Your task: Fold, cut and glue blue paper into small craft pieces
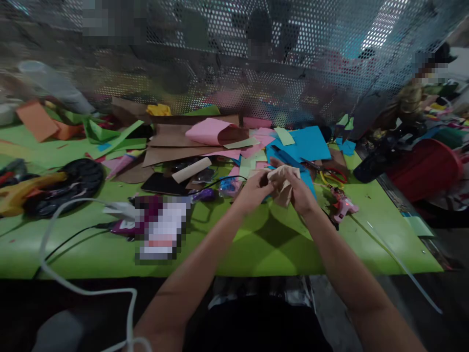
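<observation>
A crumpled piece of tan paper [285, 177] is between my two hands, above the green table. My left hand [256, 188] pinches its left side with bent fingers. On the other side, my right hand [300, 193] is wrapped round the paper, its fingertips partly hidden. Sheets of blue paper [311, 142] lie just behind my hands. To the right of my right hand sits a small pink device [343, 206] with a lit red spot, and scissors with yellow and red handles [333, 177] lie behind it.
Brown, pink and green paper sheets [172, 139] cover the table's back, below a perforated metal screen [220, 54]. A rolled tan paper [192, 169], a dark phone-like slab [163, 184] and a yellow glue gun [32, 190] lie leftward. A white cable [88, 292] crosses the front edge. A red bucket [428, 168] stands right.
</observation>
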`<control>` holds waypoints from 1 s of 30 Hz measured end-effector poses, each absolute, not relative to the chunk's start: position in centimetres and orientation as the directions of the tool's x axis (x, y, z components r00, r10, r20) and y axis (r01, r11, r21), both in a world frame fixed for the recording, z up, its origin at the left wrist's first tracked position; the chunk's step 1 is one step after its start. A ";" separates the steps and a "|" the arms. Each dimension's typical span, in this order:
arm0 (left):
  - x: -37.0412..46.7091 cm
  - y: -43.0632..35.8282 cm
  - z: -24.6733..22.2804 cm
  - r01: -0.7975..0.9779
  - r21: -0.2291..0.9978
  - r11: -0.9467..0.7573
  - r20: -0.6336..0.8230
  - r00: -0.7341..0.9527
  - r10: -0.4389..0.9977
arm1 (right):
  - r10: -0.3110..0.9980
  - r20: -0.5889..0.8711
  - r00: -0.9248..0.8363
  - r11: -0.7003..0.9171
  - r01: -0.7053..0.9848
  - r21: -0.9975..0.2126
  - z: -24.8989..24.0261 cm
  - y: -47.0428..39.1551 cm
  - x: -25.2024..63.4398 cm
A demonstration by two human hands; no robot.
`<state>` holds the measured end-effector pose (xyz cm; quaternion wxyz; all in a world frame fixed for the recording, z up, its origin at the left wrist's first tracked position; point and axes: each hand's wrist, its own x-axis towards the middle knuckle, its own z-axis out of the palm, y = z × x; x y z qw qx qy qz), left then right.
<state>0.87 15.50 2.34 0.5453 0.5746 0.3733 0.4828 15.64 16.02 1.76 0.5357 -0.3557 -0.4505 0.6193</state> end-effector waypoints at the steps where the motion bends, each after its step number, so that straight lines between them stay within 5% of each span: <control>1: 0.8 15.6 2.0 -0.112 0.986 -0.120 0.141 0.206 0.968 | 0.988 0.022 -0.155 -0.027 -0.307 -0.951 1.6 16.1 15.7; 6: -1.1 15.9 1.3 -0.043 0.985 -0.169 0.169 0.008 0.986 | 0.995 0.065 -0.076 0.048 -0.212 -0.976 1.7 16.3 16.1; 15: -1.2 12.2 2.3 0.501 0.814 -0.294 0.366 -0.050 0.929 | 0.997 0.078 -0.021 0.072 -0.180 -0.981 1.9 14.3 15.4; 20: -1.5 9.1 1.4 0.519 0.805 -0.288 0.382 -0.081 0.921 | 0.999 0.021 -0.048 0.007 -0.265 -0.964 1.3 11.6 16.4; 26: -1.7 5.9 -0.5 0.357 0.910 -0.211 0.265 -0.108 0.958 | 0.993 0.032 -0.117 0.015 -0.146 -0.989 0.2 8.4 16.6; 30: -2.5 3.9 -1.5 0.562 0.817 -0.132 0.184 -0.037 0.982 | 0.985 0.059 -0.163 0.052 -0.046 -0.998 -1.0 8.1 17.1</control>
